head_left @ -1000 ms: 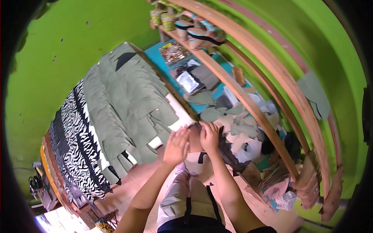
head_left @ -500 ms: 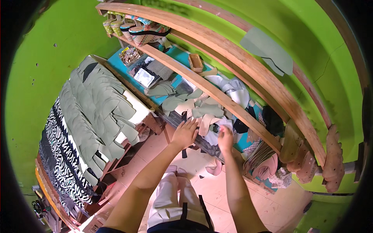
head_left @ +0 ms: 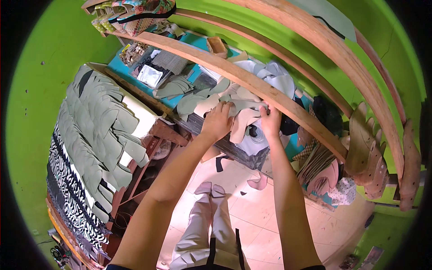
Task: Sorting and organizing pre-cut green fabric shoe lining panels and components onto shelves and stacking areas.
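Curved, flat beige pieces (head_left: 244,125) and grey-green pieces (head_left: 186,106) lie loose and overlapping in an untidy heap on the blue desk (head_left: 116,68), beneath both hands (head_left: 218,120).

bright light bleaches the floor (head_left: 252,213) pale pink, soft shadows dim the wall (head_left: 391,58), beams (head_left: 202,60) bow, and black darkens the corners

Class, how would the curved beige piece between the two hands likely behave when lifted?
The beige piece probably bends easily, since it seems to curl rather than lie flat. It looks light, being a thin sheet. It may drag neighbours along, lying in an overlapping heap.
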### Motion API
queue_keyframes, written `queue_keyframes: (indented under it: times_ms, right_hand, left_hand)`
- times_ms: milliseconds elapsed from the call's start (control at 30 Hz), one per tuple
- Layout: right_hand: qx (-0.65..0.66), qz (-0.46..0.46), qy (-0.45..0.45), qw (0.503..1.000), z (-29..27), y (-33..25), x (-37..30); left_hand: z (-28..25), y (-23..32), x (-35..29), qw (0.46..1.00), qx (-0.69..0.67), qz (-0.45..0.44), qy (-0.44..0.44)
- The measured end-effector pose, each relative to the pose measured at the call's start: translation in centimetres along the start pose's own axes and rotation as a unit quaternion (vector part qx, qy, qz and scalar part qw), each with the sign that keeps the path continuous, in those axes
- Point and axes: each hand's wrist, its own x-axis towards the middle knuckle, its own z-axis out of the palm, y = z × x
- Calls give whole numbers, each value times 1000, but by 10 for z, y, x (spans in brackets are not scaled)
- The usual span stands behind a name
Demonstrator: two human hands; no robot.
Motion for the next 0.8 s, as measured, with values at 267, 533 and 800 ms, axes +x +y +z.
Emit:
queue_keyframes:
  times_ms: [267,533,800]
  right_hand:
    - [183,37,106,977,-33,-45,10]
    - [-152,-132,61,978,-54,-39,-28]
    - [67,135,212,966,-55,-23,-69]
  left_hand:
    - [-6,6,-12,990,-128,5,53]
    - [6,13,-25,995,-90,8,47]
    - [3,30,-33,990,-138,29,-11]
